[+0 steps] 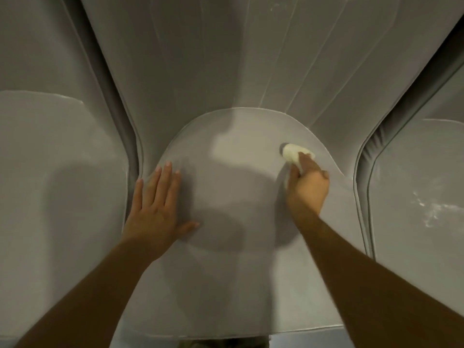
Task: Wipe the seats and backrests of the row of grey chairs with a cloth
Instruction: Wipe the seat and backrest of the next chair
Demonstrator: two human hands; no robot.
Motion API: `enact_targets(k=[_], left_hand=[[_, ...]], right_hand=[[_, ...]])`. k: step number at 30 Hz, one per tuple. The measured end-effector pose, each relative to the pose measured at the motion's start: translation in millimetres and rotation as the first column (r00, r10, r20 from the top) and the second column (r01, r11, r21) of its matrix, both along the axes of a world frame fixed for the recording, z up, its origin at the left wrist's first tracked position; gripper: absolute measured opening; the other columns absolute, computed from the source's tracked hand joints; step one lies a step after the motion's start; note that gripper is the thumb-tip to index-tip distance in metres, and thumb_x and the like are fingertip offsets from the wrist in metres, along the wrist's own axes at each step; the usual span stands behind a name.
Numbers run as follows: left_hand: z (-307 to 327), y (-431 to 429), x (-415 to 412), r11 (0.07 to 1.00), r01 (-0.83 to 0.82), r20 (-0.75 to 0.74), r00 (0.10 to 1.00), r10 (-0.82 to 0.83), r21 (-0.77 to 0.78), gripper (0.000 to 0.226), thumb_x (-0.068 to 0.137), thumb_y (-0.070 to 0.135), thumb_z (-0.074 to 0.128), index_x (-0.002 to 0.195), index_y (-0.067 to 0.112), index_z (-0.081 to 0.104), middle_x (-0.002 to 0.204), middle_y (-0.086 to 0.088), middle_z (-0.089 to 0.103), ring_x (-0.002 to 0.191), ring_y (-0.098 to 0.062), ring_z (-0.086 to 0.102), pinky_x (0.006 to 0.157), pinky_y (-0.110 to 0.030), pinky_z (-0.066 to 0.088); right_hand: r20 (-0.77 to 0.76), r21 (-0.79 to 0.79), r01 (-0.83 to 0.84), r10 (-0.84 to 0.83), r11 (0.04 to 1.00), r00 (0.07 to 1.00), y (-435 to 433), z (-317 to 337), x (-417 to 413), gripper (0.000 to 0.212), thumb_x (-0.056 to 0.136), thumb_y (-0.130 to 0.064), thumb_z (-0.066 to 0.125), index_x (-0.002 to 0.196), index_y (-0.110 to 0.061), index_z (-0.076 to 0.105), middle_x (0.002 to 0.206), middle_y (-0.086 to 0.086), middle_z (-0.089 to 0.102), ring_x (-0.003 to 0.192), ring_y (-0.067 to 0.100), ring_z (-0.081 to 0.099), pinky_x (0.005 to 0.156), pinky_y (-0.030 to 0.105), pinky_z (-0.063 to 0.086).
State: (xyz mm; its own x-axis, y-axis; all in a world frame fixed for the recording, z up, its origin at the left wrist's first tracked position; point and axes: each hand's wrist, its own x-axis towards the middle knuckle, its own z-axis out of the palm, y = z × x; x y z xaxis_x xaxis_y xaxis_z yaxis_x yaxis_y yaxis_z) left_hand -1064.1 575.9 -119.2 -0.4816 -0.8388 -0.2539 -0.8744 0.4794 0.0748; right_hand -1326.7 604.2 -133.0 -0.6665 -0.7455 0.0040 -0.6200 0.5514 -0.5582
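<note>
We are gripping the cloth (293,153) in the curled fingers (308,164) of our right hand (307,188) at the right rear of the seat (238,259), backrest (226,59) just beyond, left hand (158,209) pressing flat

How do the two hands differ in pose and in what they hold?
The left hand lies flat with fingers straight and spread; the right hand is curled. The left hand holds nothing; the right hand grips a white cloth. The left hand is near the left edge of the middle grey seat, the right hand toward its right rear. Both are on that seat.
</note>
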Motion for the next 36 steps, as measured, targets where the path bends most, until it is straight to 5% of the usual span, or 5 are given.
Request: enact_targets(k=[5,11,17,24,36], left_hand=[[-13.3,-15.7,15.8,0.998,-0.035,-0.056,0.998,0.033,-0.046,0.108,0.079,0.08,0.007,0.145,-0.003,0.027,0.153,-0.021,0.023,0.142,-0.033,0.018,0.112,-0.056,0.013],[-6.4,-35.8,15.7,0.962,-0.053,-0.052,0.998,0.04,-0.269,0.094,0.087,0.068,0.015,0.143,-0.006,0.029,0.15,-0.028,0.026,0.138,-0.043,0.023,0.107,-0.063,0.018],[-19.0,-66.9,-2.5,0.822,-0.114,-0.126,0.991,0.052,-0.558,0.107,0.07,0.046,0.075,0.147,0.005,0.013,0.152,-0.019,0.013,0.142,-0.035,0.015,0.11,-0.06,0.011],[-48.3,-100.9,-11.4,0.659,-0.196,-0.167,0.98,0.108,-0.727,0.115,0.078,0.049,0.069,0.15,0.009,-0.012,0.155,-0.013,0.007,0.143,-0.032,0.002,0.115,-0.051,-0.004],[-63.1,-125.3,-23.0,0.458,-0.273,-0.242,0.962,0.125,-0.846,0.105,0.076,0.055,0.065,0.147,0.001,0.011,0.151,-0.017,0.012,0.14,-0.035,0.012,0.11,-0.059,0.01]], right_hand=[[-0.072,-0.297,-0.305,0.297,0.905,0.952,-42.0,1.4,101.9,0.033,0.06,0.016,0.073,0.091,0.005,0.07,0.091,0.022,0.07,0.077,0.035,0.068,0.077,0.032,0.038],[0.056,-0.382,-0.325,0.373,0.865,0.926,-62.5,18.8,112.3,0.029,0.084,-0.001,0.062,0.112,0.002,0.064,0.114,0.017,0.064,0.096,0.037,0.059,0.087,0.027,0.038],[-0.046,-0.457,-0.291,0.304,0.841,0.952,-87.5,27.3,79.8,0.032,0.084,0.0,0.063,0.116,0.0,0.062,0.12,0.015,0.061,0.101,0.035,0.057,0.091,0.012,0.032],[-0.132,-0.633,-0.394,0.409,0.666,0.903,-118.6,16.2,84.8,0.037,0.086,0.001,0.059,0.123,0.001,0.057,0.126,0.016,0.055,0.112,0.032,0.054,0.099,0.026,0.037],[-0.28,-0.842,-0.419,0.389,0.34,0.878,-168.1,21.0,97.0,0.041,0.085,-0.004,0.064,0.125,-0.001,0.054,0.13,0.018,0.051,0.111,0.013,0.045,0.1,0.012,0.032]])
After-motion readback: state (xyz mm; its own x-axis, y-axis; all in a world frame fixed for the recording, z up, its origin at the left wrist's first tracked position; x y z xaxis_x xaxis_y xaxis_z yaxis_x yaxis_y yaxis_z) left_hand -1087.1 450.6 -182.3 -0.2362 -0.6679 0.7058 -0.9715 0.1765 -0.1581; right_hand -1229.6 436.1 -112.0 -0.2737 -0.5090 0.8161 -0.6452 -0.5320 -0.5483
